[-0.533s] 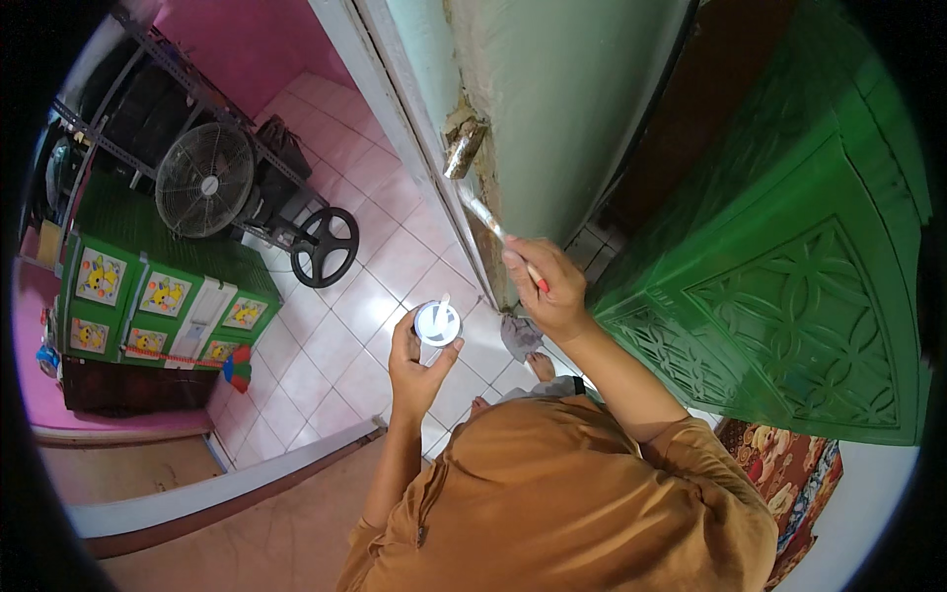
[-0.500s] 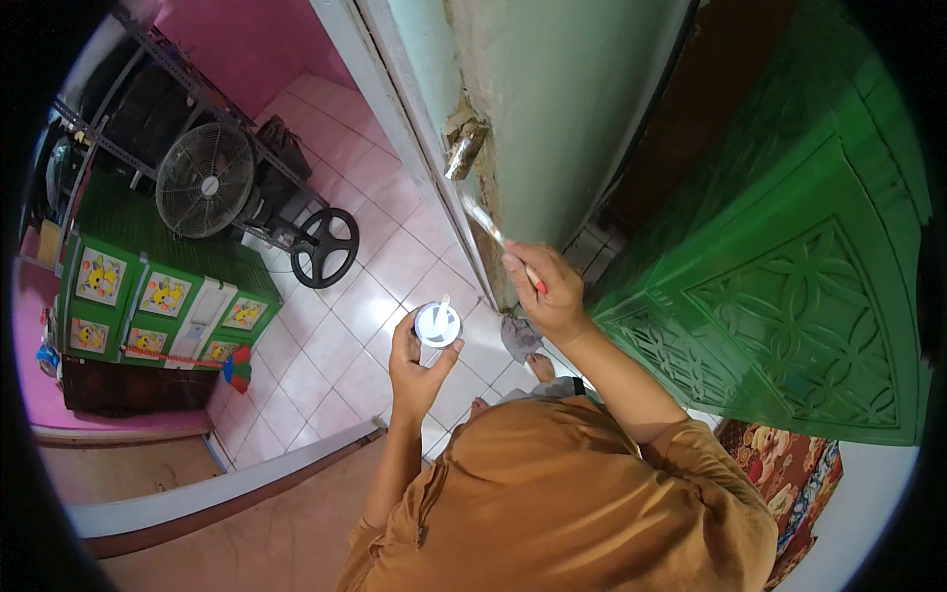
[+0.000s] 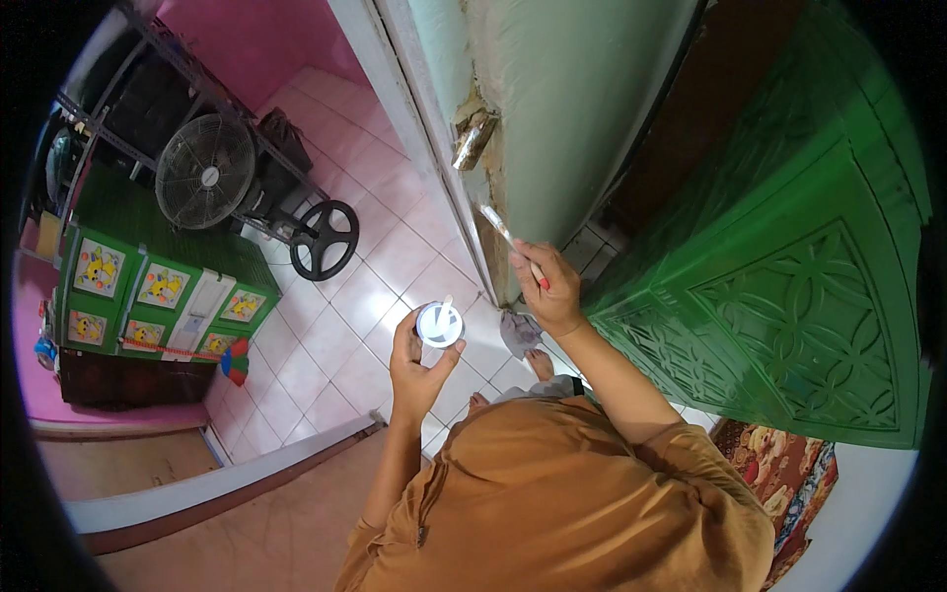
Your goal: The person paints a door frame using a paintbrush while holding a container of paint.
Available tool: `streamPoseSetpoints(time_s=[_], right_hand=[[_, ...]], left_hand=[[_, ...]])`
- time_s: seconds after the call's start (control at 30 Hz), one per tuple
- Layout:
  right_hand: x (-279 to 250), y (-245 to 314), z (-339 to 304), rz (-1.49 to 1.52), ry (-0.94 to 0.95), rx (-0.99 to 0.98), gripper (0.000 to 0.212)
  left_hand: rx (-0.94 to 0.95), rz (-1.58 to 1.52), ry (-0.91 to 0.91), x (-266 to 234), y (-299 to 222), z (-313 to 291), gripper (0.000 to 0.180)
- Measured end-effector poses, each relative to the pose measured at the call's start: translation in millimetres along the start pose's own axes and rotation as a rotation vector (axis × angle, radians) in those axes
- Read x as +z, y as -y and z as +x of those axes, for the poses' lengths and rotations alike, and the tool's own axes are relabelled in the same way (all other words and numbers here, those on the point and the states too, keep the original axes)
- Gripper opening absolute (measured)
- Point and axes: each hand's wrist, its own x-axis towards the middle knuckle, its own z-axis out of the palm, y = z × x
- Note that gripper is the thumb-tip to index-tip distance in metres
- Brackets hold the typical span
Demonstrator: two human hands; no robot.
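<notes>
**Brush at door edge, small tub in other hand**

Right hand closed around a thin paintbrush, fingers pinched on the lower part of the handle. Brush is slim, pale handle with a red end showing at the fingers, light-coloured bristle tip. Long axis runs diagonal: red end low and right in the hand, tip up and left, pointing at the worn edge of the pale green door. Tip sits at or just beside that edge, below the brass latch plate; cannot tell if bristles actually touch. Door edge looks chipped and brownish around the latch.

Left hand gripping a small round tub from below and the side, fingers wrapped on it, held upright with the open top facing up. Tub is white-rimmed with pale contents, a small light stick or blob standing in it. It is just left of and lower than the brush hand, apart from it.

Person wears an orange-brown shirt, stands on pale pink floor tiles. A grey rag lies on the floor by the bare feet. Carved green panel to the right. Standing fan and green cabinet with yellow pictures well away at left.
</notes>
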Motion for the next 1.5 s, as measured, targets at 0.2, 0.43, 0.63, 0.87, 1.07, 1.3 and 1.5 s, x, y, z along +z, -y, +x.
streamPoseSetpoints(time_s=[0.2,0.43,0.63,0.87,1.07,1.3,1.5], right_hand=[[-1,-12,-34,-0.042,0.063,0.193,0.019],[-8,-1,-33,-0.143,0.127,0.235,0.013],[0,35,25,-0.235,0.097,0.152,0.016],[2,52,21,-0.056,-0.188,0.121,0.014],[23,11,-34,-0.122,-0.096,0.161,0.014],[12,-7,-55,-0.074,-0.028,0.201,0.015],[12,13,7,0.106,-0.147,-0.012,0.021]], left_hand=[[-0.008,-0.005,0.006,-6,2,-8,0.065],[-0.040,0.010,0.009,-20,11,-25,0.065],[-0.058,-0.037,0.043,-34,15,-40,0.062],[-0.091,-0.027,0.052,-50,22,-58,0.064],[-0.099,0.012,0.023,-49,24,-71,0.064],[-0.253,0.068,-0.026,-31,12,-85,0.065],[-0.136,0.023,-0.060,-12,43,-99,0.066]])
